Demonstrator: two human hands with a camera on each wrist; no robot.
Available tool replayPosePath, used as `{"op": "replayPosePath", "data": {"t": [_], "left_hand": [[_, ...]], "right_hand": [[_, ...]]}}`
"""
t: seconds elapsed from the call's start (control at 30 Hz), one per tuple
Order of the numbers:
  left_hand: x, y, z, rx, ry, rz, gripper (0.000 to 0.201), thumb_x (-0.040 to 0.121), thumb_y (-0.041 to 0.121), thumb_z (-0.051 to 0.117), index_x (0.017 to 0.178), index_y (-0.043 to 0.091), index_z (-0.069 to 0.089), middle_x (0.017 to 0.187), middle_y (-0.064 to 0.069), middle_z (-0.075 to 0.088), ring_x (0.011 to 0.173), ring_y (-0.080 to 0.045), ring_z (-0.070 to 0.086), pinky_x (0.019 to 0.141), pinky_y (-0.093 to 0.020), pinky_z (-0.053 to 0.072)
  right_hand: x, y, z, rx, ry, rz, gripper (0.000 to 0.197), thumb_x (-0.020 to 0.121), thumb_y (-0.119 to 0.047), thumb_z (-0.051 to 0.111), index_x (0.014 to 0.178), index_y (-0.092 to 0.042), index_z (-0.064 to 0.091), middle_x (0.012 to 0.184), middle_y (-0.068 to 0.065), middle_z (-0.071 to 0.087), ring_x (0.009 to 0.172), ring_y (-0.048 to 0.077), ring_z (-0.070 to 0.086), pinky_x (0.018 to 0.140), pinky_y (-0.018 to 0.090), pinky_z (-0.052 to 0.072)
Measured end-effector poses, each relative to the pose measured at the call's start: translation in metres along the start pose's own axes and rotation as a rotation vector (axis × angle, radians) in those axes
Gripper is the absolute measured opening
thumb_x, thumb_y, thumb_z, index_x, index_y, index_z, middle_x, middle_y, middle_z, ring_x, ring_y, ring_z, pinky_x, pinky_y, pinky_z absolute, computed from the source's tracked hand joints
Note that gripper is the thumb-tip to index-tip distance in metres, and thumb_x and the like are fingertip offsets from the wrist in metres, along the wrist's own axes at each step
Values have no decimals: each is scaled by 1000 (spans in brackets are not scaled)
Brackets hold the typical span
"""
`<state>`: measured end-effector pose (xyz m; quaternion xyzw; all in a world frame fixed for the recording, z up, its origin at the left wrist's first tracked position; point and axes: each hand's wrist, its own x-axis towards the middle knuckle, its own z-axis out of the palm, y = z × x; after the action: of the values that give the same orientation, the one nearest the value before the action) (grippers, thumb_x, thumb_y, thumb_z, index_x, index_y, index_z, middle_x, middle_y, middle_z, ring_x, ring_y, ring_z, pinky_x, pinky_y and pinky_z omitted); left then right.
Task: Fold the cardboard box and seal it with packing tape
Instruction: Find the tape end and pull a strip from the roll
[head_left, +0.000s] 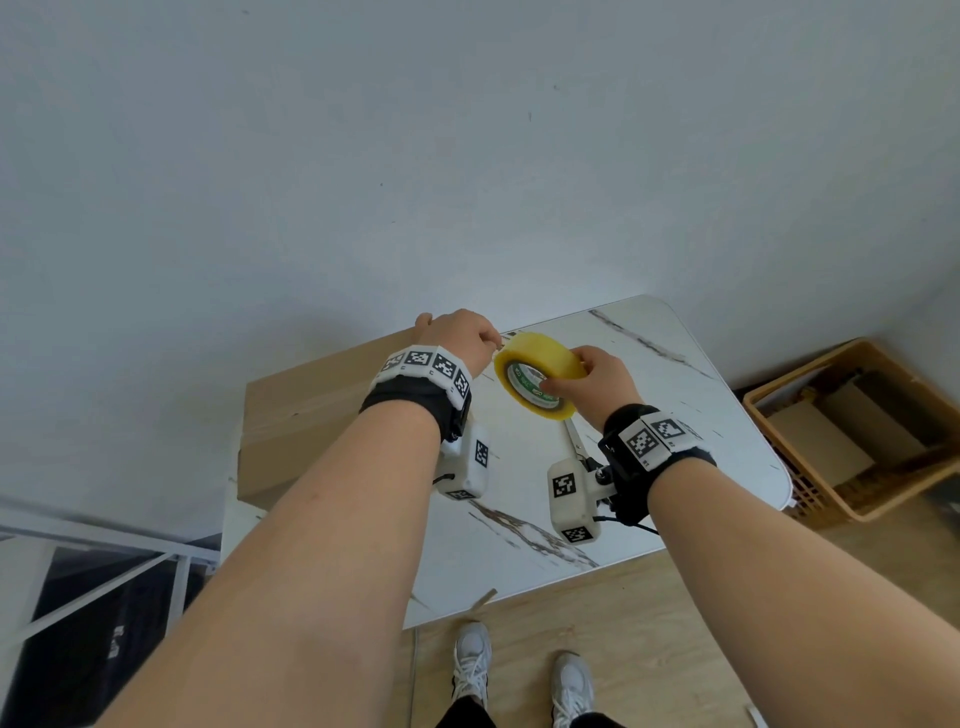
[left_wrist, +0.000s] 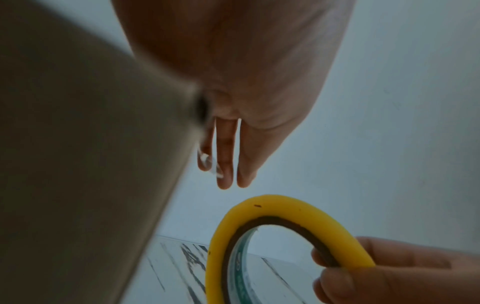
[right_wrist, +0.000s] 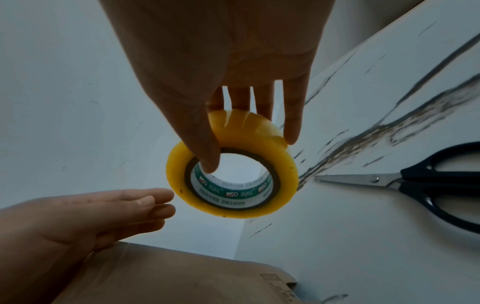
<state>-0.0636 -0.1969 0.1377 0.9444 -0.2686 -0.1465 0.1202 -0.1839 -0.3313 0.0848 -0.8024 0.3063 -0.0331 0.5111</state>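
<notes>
Your head view: bright, even daylight, edges bowed by the wide lens | wrist views: dim, bluish, grainy | left wrist: cardboard box at frame left blurred, out of focus.

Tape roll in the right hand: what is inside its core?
The right hand's thumb hooks into the tape roll's core, pressing the green-printed inner liner. Through the hole only pale wall shows. The other fingers lie across the roll's outer face, partly hidden behind it.

A plain pale grey wall rises behind the white marble-patterned table, which stands on light wooden flooring beside a brown woven basket of cardboard pieces.
</notes>
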Motion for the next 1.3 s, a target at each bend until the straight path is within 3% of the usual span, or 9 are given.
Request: {"op": "replayPosePath", "data": {"t": [0.13,0.23,0.33,0.43,0.53,0.7,0.9,1.17,1.3], "left_hand": [[-1,6,-2,182,-155,-38,36,99,40,33,123,36,60,130,2,60,131,-28,45,116,-51,-7],[-3,14,-1,176,-193,-26,37,98,36,32,111,29,66,113,4,67,121,-23,54,116,-54,-12],[-7,22,-6,94,-141,0,28,95,19,37,98,28,64,105,4,63,118,-22,55,118,-53,-3],[-10,29,-11,20,-111,32,39,93,11,40,118,26,67,131,2,60,123,-23,52,116,-40,24],[-8,29,-12,-100,-52,44,32,94,15,47,119,21,66,129,0,61,119,-22,56,101,-34,44],[-8,37,-16,-171,-18,-5,39,90,23,61,128,13,58,129,-6,58,119,-22,54,103,-34,43],[-14,45,-24,-301,24,-29,25,85,14,66,109,11,63,112,-7,66,104,-25,64,94,-35,50],[-26,55,-27,-255,81,38,16,85,3,58,92,12,70,103,-7,70,96,-24,66,85,-30,52],[-25,56,-27,-286,96,1,27,88,12,60,116,11,60,121,-7,60,111,-23,59,91,-29,46]], "right_hand": [[-1,0,2,3,4,-7,32,77,-20,76,103,-13,59,97,5,64,85,22,60,68,30,46],[0,-3,6,5,10,-15,31,76,-20,75,102,-15,58,96,5,63,85,23,62,68,31,48],[1,-5,9,-20,53,-9,31,77,-24,74,101,-18,56,92,2,62,81,22,60,58,26,43],[0,-6,7,-31,71,-4,32,77,-24,73,104,-19,56,91,0,60,80,21,59,54,25,39],[-2,-6,4,-22,64,-31,34,77,-21,75,105,-19,55,90,-1,59,78,19,57,54,23,39],[-6,-12,-1,18,83,-88,32,76,-16,74,102,-19,56,87,-3,59,72,13,54,56,23,41],[-9,-17,-8,28,118,-113,33,75,-15,73,104,-21,57,88,-4,61,72,10,53,55,20,36],[-15,-21,-13,19,143,-152,32,76,-16,74,103,-21,59,84,-8,59,72,8,52,56,19,37],[-16,-22,-17,19,155,-148,34,75,-17,75,105,-22,58,86,-5,60,76,14,55,58,23,38]]}}
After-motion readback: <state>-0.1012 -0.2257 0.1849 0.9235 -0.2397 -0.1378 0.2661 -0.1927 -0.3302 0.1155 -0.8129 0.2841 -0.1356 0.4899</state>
